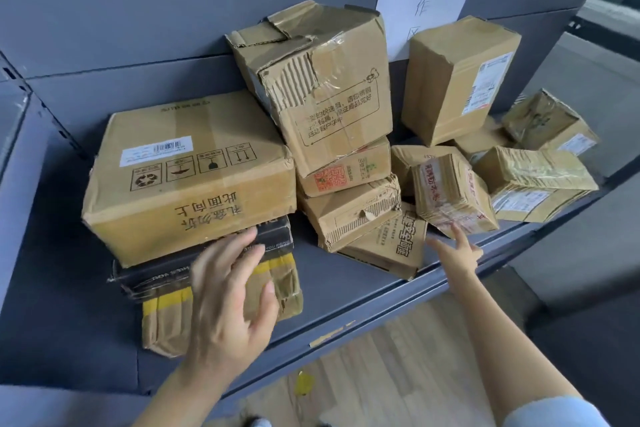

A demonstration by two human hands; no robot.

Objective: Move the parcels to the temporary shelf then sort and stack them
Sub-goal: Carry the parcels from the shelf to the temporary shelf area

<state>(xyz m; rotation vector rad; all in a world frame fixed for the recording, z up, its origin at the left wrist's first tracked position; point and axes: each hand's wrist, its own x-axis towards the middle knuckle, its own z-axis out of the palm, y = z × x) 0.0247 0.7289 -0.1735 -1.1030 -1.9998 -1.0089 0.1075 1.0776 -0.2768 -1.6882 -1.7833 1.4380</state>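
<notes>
1. Move step looks mostly done: the parcels in view all sit on the grey shelf (346,298). Can't tell if more wait off-frame.
2. Left stack is started: big flat box (188,180) on top of a black box (166,270), with a yellow-taped parcel (221,302) just in front at the bottom.
3. Middle is a rough pile: torn box (318,80) tilted on a smaller box (343,166), with a crushed one (349,215) under it. Not squared up.
4. Right side is unsorted: tall box (457,76) upright at the back, small taped parcels (533,180) lying at odd angles around it.
5. Left hand (228,302): grip open, fingers spread, over the yellow-taped parcel and black box, holding nothing.
6. Right hand (453,253): grip open, fingertips at the lower edge of a tilted small parcel (450,194), not closed on it.
7. Judgement: sorting and stacking is early. Middle and right groups need ordering by size and restacking.
</notes>
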